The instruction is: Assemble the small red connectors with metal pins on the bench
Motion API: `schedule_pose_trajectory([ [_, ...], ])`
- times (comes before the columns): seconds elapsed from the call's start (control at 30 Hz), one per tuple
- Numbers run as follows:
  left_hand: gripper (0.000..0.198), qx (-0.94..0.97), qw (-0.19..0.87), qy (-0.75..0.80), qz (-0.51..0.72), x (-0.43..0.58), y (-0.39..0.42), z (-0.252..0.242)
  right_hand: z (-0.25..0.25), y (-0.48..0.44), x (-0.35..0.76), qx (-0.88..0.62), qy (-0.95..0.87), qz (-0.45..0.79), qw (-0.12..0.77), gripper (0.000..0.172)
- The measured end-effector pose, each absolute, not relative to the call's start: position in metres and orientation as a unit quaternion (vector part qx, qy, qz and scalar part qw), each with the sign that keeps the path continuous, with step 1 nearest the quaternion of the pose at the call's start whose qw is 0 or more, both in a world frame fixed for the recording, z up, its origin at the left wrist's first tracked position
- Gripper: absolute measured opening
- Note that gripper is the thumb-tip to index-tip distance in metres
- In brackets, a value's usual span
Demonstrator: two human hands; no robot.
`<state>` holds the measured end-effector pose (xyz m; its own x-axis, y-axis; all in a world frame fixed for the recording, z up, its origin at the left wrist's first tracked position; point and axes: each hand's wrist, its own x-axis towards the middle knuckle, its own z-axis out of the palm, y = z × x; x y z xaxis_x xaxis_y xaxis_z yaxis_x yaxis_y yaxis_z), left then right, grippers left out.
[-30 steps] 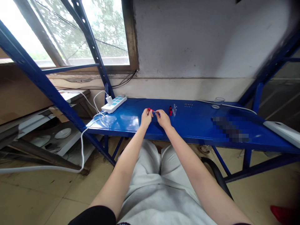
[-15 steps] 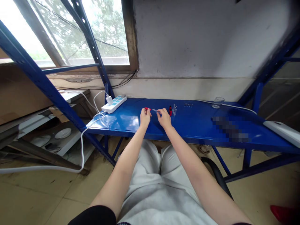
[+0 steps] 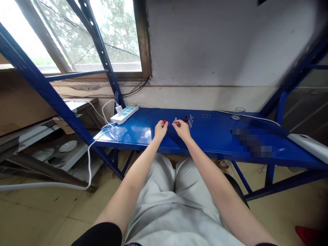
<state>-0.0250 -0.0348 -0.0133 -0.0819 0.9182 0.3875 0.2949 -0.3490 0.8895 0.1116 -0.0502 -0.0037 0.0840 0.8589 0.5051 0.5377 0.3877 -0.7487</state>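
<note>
Both my hands rest at the middle of a blue metal shelf [image 3: 212, 140]. My left hand [image 3: 160, 130] is closed in a pinch on a small red piece [image 3: 165, 121]. My right hand [image 3: 181, 128] is closed in a pinch on a small clear piece [image 3: 175, 120]. The two pieces are held a little apart. Just right of my right hand lie a red and black part [image 3: 186, 120] and a clear plastic part [image 3: 190, 120]. A row of tiny dark bits [image 3: 205, 115] lies further right.
A white power strip [image 3: 124, 113] with a plugged white cable [image 3: 89, 150] sits at the shelf's left end. A glass cup [image 3: 237, 112] stands at the back right, a white flat object [image 3: 309, 145] at the far right. Blue frame struts rise on both sides.
My hands have pulled apart: the red piece and the thin clear piece, joined a second ago, are now separate, one in each hand. Both hands sit slightly further right.
</note>
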Motion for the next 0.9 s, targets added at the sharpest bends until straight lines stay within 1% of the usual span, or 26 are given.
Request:
schedule_pose_trajectory([
  [0.13,0.024,0.688,0.216,0.488,0.491,-0.020,-0.035,-0.014,0.006,-0.060,0.141,-0.564,-0.659,0.207,0.452,0.018],
  [0.23,0.025,0.730,0.195,0.486,0.439,-0.010,-0.038,-0.011,0.006,-0.064,0.167,-0.611,-0.658,0.187,0.399,0.016],
  [0.3,0.025,0.748,0.196,0.493,0.399,0.001,-0.040,-0.008,0.002,-0.066,0.179,-0.630,-0.657,0.164,0.380,0.015],
  [0.4,0.024,0.763,0.188,0.499,0.365,0.021,-0.042,-0.005,-0.005,-0.066,0.187,-0.637,-0.658,0.136,0.377,0.014],
  [0.53,0.021,0.762,0.151,0.506,0.374,0.043,-0.038,-0.008,-0.012,-0.066,0.187,-0.661,-0.637,0.100,0.383,0.014],
  [0.67,0.021,0.760,0.138,0.514,0.373,0.053,-0.031,-0.015,-0.015,-0.065,0.186,-0.682,-0.628,0.076,0.367,0.016],
  [0.9,0.018,0.773,0.119,0.516,0.348,0.053,-0.033,-0.016,-0.017,-0.062,0.186,-0.704,-0.624,0.060,0.334,0.016],
])
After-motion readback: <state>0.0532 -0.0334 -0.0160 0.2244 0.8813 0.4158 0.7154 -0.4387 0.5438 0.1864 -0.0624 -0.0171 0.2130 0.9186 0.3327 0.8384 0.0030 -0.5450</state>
